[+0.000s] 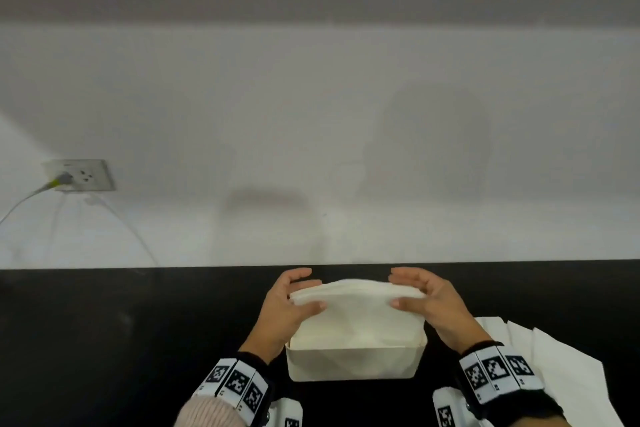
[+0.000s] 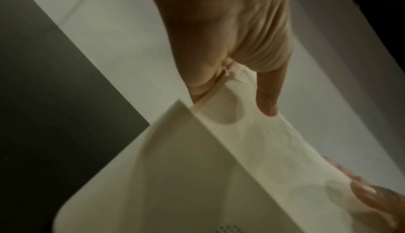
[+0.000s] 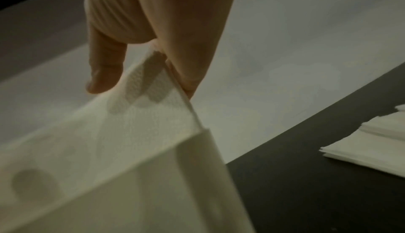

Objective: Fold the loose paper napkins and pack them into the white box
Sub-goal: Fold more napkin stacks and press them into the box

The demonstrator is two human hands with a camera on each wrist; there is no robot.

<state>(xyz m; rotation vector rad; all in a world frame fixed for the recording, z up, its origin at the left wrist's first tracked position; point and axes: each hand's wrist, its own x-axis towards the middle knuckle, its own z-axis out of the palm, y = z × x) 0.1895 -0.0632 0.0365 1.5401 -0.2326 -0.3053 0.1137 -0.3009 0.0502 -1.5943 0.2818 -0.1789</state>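
Observation:
A stack of folded white napkins [image 1: 356, 305] stands in the white box [image 1: 353, 362] on the black table, its upper part rising above the rim. My left hand [image 1: 294, 302] pinches the stack's left end [image 2: 238, 115], thumb in front and fingers behind. My right hand [image 1: 419, 298] pinches the right end [image 3: 153, 94] the same way. In both wrist views the thumb lies on the textured paper just above a corner of the box [image 2: 175, 150] [image 3: 153, 176].
Loose unfolded napkins [image 1: 554, 357] [image 3: 372, 143] lie on the table to the right of the box. A white wall rises behind the table, with a socket and plugged cable [image 1: 79, 175] at the left. Bare black tabletop [image 1: 121, 340] spreads to the left.

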